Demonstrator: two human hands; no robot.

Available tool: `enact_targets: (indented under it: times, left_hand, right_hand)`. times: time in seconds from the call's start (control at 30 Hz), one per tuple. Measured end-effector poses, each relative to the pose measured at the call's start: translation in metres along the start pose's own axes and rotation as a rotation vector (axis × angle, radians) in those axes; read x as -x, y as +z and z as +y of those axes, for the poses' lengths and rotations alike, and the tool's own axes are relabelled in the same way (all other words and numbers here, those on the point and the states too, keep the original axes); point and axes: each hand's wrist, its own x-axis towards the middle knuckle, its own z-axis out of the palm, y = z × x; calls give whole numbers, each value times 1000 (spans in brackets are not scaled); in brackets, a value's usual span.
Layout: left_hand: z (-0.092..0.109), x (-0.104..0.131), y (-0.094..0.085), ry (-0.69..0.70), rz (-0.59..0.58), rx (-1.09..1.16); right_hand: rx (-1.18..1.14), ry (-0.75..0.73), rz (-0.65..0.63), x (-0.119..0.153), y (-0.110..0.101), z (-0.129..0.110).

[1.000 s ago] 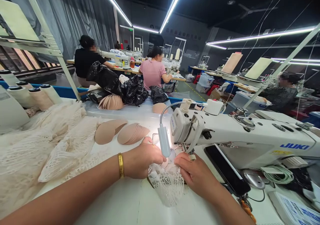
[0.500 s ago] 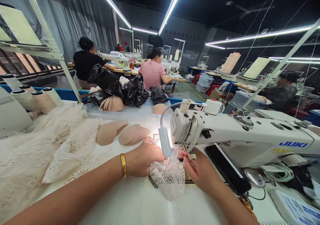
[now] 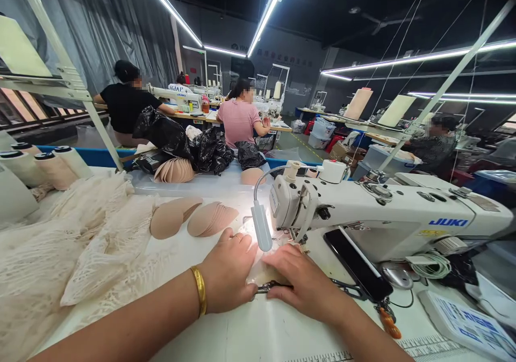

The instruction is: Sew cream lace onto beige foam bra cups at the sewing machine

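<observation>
Head view | white counter [image 3: 242,338]: left hand [image 3: 229,270], right hand [image 3: 304,281] lying flat, fingers extended, on pale sheer fabric [image 3: 263,273] beside white sewing machine [image 3: 382,217] | dark grey wall [image 3: 302,41], long white ceiling light [image 3: 269,15]

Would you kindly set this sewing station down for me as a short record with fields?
Left hand: on the left side of the pale fabric, gold bracelet at the wrist
Right hand: on the fabric's right side
Machine: white JUKI sewing machine
Light: small lamp, lit, beyond the hands
Left side: lace fabric, two stacks of beige pads
Right side: dark phone
Background: person in a pink top
</observation>
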Motion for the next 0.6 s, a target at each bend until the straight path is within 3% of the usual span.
enact_targets:
  times: [0.1,0.27,0.6]
  left_hand:
    - [7,2,-6,2,-77,33]
    - [-5,10,-15,72,-171,180]
    - [-26,8,-21,189,-262,270]
  right_hand:
    - [71,80,-28,0,3,6]
    - [143,129,-43,4,-3,14]
    - [16,212,-43,17,-46,31]
